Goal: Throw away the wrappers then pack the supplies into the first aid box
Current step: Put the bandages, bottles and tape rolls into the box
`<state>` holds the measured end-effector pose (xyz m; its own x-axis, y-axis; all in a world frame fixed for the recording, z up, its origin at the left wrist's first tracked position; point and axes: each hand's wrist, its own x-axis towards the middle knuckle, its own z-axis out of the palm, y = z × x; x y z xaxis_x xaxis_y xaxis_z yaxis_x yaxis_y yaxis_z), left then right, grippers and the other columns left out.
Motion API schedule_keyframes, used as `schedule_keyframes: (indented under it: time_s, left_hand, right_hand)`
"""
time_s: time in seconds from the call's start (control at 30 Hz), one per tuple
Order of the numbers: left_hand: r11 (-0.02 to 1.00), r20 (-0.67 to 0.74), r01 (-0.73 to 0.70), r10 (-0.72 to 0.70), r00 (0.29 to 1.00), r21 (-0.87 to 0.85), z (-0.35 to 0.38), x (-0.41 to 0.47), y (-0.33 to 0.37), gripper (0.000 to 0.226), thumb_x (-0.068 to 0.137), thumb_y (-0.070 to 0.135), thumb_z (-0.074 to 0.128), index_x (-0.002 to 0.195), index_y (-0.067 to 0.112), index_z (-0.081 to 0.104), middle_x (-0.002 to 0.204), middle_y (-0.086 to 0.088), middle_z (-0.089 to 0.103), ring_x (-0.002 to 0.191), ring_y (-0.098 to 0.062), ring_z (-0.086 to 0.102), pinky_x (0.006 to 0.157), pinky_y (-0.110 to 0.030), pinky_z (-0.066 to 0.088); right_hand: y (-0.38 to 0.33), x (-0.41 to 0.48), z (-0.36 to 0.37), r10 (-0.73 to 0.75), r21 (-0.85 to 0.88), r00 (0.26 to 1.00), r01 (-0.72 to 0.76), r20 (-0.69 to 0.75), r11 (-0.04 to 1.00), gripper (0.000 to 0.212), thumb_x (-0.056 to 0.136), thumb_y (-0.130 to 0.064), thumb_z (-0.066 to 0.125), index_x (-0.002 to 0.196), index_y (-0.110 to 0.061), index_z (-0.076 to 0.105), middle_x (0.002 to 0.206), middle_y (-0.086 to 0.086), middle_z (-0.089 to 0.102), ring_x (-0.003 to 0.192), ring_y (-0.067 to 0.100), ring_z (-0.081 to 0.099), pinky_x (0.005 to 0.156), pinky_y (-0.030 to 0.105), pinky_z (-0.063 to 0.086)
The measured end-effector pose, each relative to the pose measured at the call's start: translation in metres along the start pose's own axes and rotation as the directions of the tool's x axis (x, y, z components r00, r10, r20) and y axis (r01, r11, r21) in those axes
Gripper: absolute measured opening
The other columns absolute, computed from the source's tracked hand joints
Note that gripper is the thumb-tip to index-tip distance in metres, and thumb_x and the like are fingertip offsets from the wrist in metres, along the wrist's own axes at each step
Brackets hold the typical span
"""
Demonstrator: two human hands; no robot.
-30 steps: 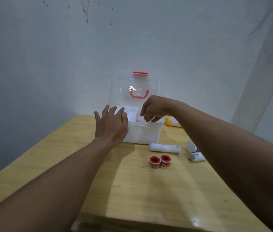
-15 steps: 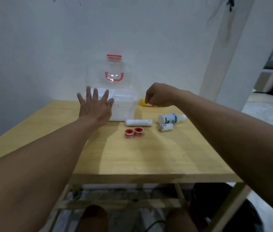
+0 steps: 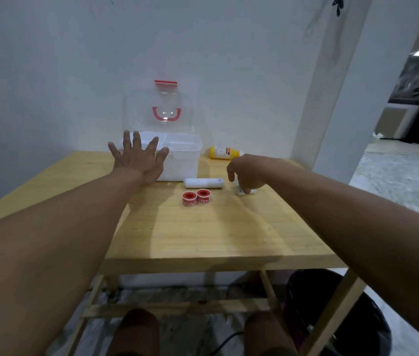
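Pale wooden table (image 3: 203, 232) set against a white wall; all items lie toward its far half. Your left hand (image 3: 140, 160) — fingers spread wide, gripping nothing — is flat against the near left corner of the first aid box (image 3: 185, 160). Your right hand (image 3: 248, 173) is curled downward over a small white bottle (image 3: 241, 191) lying on the table; whether the fingers have actually closed on it cannot be told. Between the two hands: one white bandage roll (image 3: 203, 183) lying on its side just in front of the box, and nearer you, two red-and-white tape rolls (image 3: 196, 197) touching one another. The box itself is white, two compartments visible, its clear lid (image 3: 160, 109) standing upright with a red handle and red latch. Beyond your right hand, one yellow bottle (image 3: 225, 153) on its side, just right of the box. Under the table's right side — a dark bin (image 3: 331, 312).
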<state>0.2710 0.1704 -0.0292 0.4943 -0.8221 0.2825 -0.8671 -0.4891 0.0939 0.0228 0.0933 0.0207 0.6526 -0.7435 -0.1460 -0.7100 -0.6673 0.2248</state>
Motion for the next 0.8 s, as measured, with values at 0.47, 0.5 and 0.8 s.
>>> schedule_keyframes:
  time_s: [0.47,0.5,0.8]
  left_hand:
    - [1.000,-0.046,-0.022,0.021,0.999,-0.012,0.002,0.000,-0.002,0.068,0.096,0.064,0.006,0.156,0.032,0.013,0.165,-0.011,-0.001,0.151,-0.031,-0.011,0.114,-0.064,-0.009]
    - [1.000,-0.045,-0.024,0.023,0.999,-0.014,0.002,-0.001,-0.002,0.069,0.096,0.064,0.006,0.156,0.032,0.013,0.165,-0.010,-0.001,0.151,-0.031,-0.011,0.114,-0.064,-0.010]
    - [0.999,-0.064,-0.039,0.036,0.997,-0.038,0.004,0.001,-0.004,0.067,0.096,0.063,0.006,0.155,0.034,0.016,0.165,-0.010,0.004,0.151,-0.029,-0.008,0.114,-0.065,-0.009]
  right_hand:
    - [-0.018,0.034,0.001,-0.137,0.191,0.987,0.150,-0.080,0.970,0.054,0.081,-0.023,0.076,0.132,-0.020,0.061,0.117,0.003,0.066,0.104,0.023,0.062,0.082,0.033,0.052]
    - [-0.019,0.036,0.001,-0.151,0.146,0.986,0.160,-0.074,0.976,0.053,0.082,-0.026,0.075,0.133,-0.021,0.061,0.120,0.004,0.063,0.106,0.023,0.060,0.079,0.031,0.049]
    - [-0.016,0.051,0.006,-0.171,0.075,0.984,0.174,-0.044,0.982,0.043,0.084,-0.037,0.074,0.123,-0.022,0.064,0.122,0.001,0.062,0.108,0.022,0.057,0.076,0.030,0.042]
